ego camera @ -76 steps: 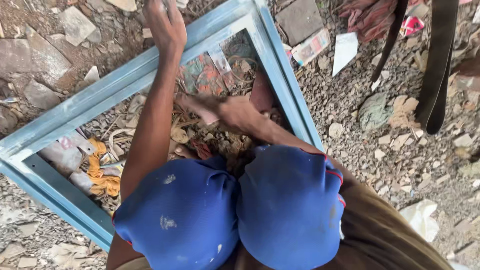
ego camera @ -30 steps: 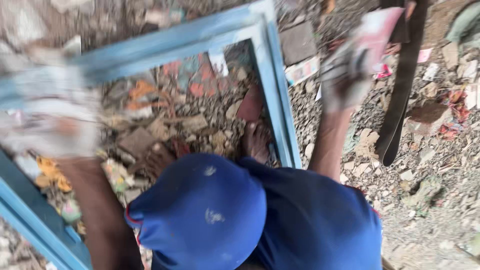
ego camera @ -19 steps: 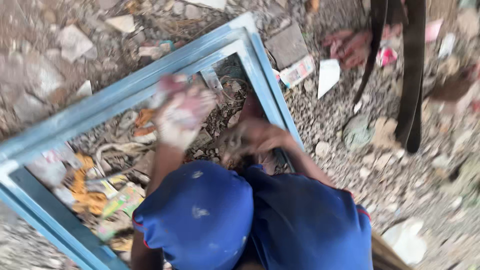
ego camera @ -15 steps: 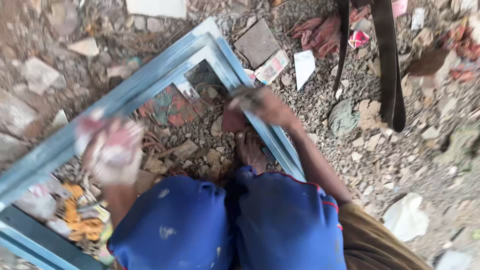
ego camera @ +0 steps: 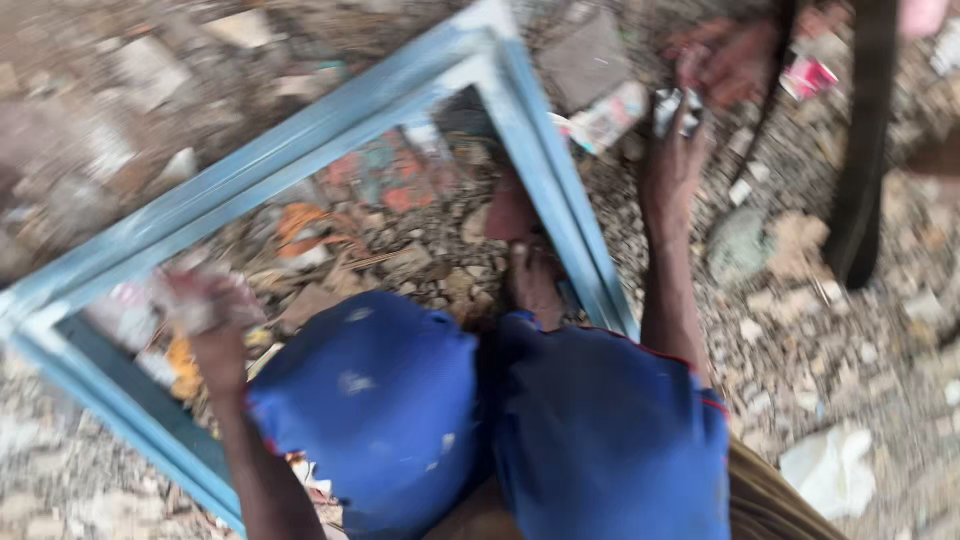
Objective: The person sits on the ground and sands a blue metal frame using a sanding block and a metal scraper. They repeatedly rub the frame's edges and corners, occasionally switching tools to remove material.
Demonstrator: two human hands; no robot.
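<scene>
Two hands amid littered rubble (ego camera: 800, 330)

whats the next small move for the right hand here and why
Probably let go of the scrap. The right hand is stretched out beyond the blue frame over the gravel, with a crumpled pale scrap at its fingertips, though blur hides the grip. The left hand, inside the frame, seems to clutch more pale litter.

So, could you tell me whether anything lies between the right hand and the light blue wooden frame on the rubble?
Nothing visible: the right hand hovers just outside the light blue wooden frame, with only gravel and paper scraps between them.
</scene>
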